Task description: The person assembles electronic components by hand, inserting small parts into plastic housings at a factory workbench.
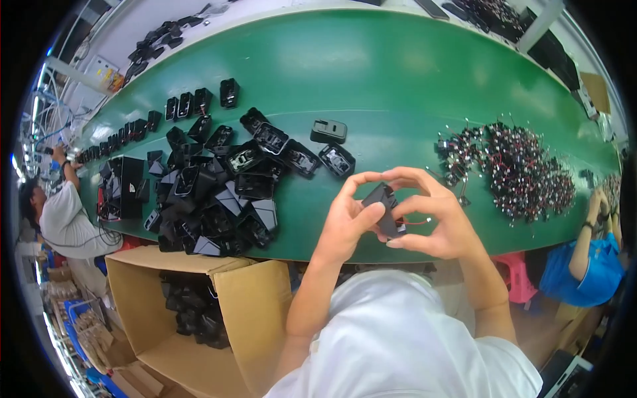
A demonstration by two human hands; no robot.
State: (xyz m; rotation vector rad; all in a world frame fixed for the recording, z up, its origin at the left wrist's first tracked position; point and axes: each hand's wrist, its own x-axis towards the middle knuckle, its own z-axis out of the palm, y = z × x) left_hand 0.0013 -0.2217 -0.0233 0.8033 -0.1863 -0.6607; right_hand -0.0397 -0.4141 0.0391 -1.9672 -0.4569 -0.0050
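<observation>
Both hands are raised over the near edge of the green table (398,79), curled toward each other around one small black plastic housing (380,197). The left hand (345,215) grips it from the left, thumb pressed on its near face and index finger arched over its far end. The right hand (434,219) holds it from the right, fingers bent in at its side and thumb by its lower end; the index fingertips of both hands come close together beyond it. A thin red wire (417,222) sticks out of the housing into the hollow of the right hand.

Just beyond the left hand lie a closed-side-up housing (329,131) and an open housing (337,160). Left of the left hand spreads a heap of black housings (219,189), some showing their hollow insides, and farther out that way a line of upright housings (136,129) runs toward a co-worker in a pale shirt (83,222). Beyond the right hand, to the right, sits a dense pile of small wired components (527,172). Below and left of the left hand stands an open cardboard box (255,315) with black pieces (196,312) inside.
</observation>
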